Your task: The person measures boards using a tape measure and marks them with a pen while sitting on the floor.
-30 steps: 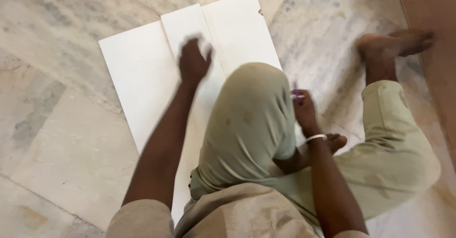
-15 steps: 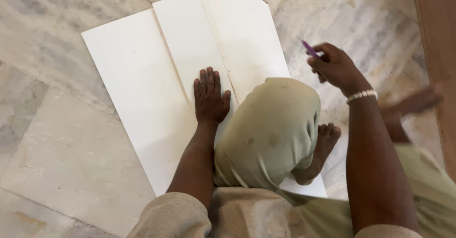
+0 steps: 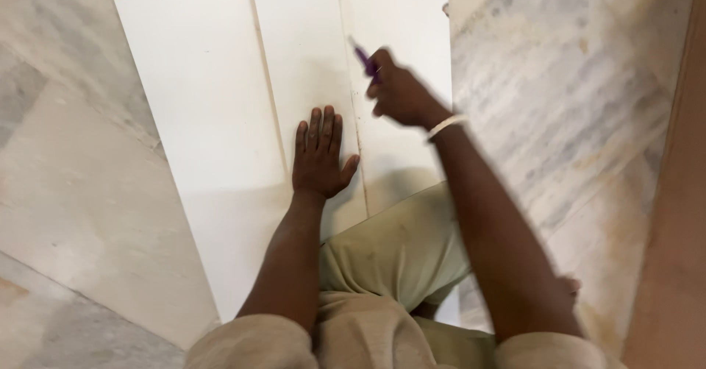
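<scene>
Three long white boards lie side by side on the marble floor: a wide left one (image 3: 198, 97), a narrow middle strip (image 3: 301, 52) and a right one (image 3: 404, 38). My left hand (image 3: 318, 155) rests flat, fingers together, on the middle strip near its lower part. My right hand (image 3: 397, 93), blurred and wearing a white bangle, hovers over the seam between the middle and right boards, gripping a purple pen (image 3: 364, 60) with its tip pointing up and left. My bent knee in olive trousers (image 3: 397, 255) covers the boards' near ends.
Grey-veined marble floor (image 3: 573, 82) surrounds the boards. A brown wooden panel or wall edge (image 3: 680, 229) runs down the right side. My bare foot (image 3: 570, 288) peeks out behind my right forearm.
My right hand carried the purple pen from beside my knee, out to the right, then left over the boards. My left hand settled flat on the middle strip. The view closed in.
</scene>
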